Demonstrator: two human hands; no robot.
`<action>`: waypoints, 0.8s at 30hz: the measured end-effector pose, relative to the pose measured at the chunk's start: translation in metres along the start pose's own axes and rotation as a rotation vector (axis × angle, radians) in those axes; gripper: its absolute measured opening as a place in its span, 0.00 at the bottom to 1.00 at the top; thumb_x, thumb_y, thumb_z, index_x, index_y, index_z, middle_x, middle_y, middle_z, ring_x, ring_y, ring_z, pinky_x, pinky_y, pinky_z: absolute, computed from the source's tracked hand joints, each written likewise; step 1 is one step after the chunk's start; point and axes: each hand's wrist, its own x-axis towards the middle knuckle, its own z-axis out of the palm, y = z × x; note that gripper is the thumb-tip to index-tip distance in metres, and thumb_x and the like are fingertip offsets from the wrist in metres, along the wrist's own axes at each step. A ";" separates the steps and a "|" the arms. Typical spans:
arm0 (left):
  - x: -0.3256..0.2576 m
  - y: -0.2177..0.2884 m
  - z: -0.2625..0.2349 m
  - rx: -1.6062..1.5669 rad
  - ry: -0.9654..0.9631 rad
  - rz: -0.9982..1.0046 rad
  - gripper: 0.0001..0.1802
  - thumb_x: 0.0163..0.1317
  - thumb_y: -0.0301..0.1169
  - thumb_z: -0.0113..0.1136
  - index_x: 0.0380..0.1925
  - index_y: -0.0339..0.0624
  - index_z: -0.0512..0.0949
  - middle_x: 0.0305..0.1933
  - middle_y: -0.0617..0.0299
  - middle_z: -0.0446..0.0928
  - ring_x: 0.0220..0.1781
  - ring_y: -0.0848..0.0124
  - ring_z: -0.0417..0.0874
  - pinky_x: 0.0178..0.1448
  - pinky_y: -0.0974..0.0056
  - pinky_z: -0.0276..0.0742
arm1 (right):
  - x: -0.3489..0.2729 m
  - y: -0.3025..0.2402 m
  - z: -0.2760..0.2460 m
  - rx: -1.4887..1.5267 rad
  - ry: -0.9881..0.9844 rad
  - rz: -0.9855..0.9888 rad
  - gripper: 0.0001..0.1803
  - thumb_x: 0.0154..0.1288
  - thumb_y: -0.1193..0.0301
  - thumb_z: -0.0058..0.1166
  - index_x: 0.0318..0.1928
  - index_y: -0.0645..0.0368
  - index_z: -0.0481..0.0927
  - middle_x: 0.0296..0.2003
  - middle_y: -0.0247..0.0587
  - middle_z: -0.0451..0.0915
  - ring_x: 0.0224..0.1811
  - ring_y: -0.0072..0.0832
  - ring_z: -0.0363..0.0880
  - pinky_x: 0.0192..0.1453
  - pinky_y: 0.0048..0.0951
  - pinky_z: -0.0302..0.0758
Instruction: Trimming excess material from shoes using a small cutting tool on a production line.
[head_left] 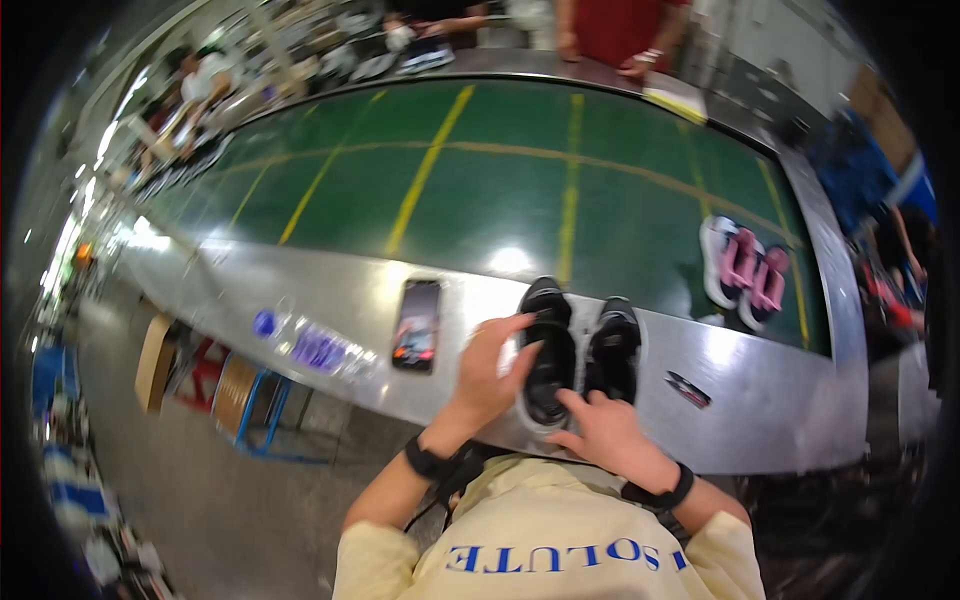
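A pair of black sneakers with pale soles lies side by side on the metal ledge in front of me, toes pointing away. My left hand [488, 372] is at the outer side of the left sneaker [546, 372], thumb and forefinger spread apart over its edge. Close to that sneaker's heel is my right hand [608, 436], with thumb and forefinger apart. Whether the fingertips press on the sneaker cannot be made out. Just beyond my right hand rests the right sneaker [613, 350], untouched.
A smartphone [417, 325] and a clear plastic bottle [318, 347] lie left of the sneakers. To the right are a small dark tool [688, 390] and white-and-dark shoes with pink stuffing [740, 268] on the green belt [480, 200]. A person in red [615, 30] stands across.
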 end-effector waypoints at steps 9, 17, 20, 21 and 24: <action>-0.109 -0.055 0.027 -0.118 -0.016 -0.588 0.13 0.59 0.26 0.56 0.45 0.37 0.74 0.30 0.56 0.78 0.30 0.65 0.78 0.38 0.64 0.73 | 0.073 0.068 -0.097 1.318 0.371 0.241 0.19 0.63 0.54 0.54 0.44 0.56 0.76 0.37 0.35 0.81 0.37 0.27 0.81 0.40 0.29 0.76; -0.102 -0.048 0.019 -0.008 -0.115 -0.571 0.13 0.54 0.26 0.60 0.41 0.41 0.76 0.25 0.58 0.77 0.24 0.63 0.76 0.31 0.61 0.70 | 0.224 0.168 -0.163 2.087 0.618 0.658 0.20 0.61 0.53 0.55 0.44 0.53 0.70 0.36 0.40 0.76 0.34 0.38 0.79 0.40 0.38 0.79; -0.108 -0.050 0.026 0.063 -0.121 -0.532 0.13 0.52 0.27 0.62 0.39 0.41 0.76 0.25 0.59 0.78 0.23 0.64 0.76 0.31 0.61 0.71 | 0.296 0.224 -0.193 2.214 0.816 0.591 0.20 0.61 0.54 0.54 0.45 0.54 0.68 0.38 0.46 0.75 0.39 0.42 0.77 0.46 0.42 0.76; -0.107 -0.048 0.027 0.085 -0.102 -0.532 0.13 0.52 0.27 0.62 0.39 0.41 0.76 0.25 0.59 0.78 0.23 0.64 0.76 0.31 0.61 0.71 | 0.316 0.240 -0.207 2.219 0.863 0.499 0.20 0.61 0.56 0.54 0.45 0.55 0.68 0.39 0.47 0.75 0.41 0.43 0.76 0.50 0.42 0.75; -0.100 -0.045 0.037 0.078 -0.115 -0.495 0.11 0.53 0.25 0.62 0.38 0.41 0.77 0.26 0.58 0.78 0.26 0.66 0.79 0.31 0.65 0.73 | 0.342 0.301 -0.239 2.025 0.957 0.151 0.19 0.60 0.62 0.53 0.48 0.57 0.68 0.40 0.49 0.74 0.44 0.41 0.75 0.52 0.38 0.73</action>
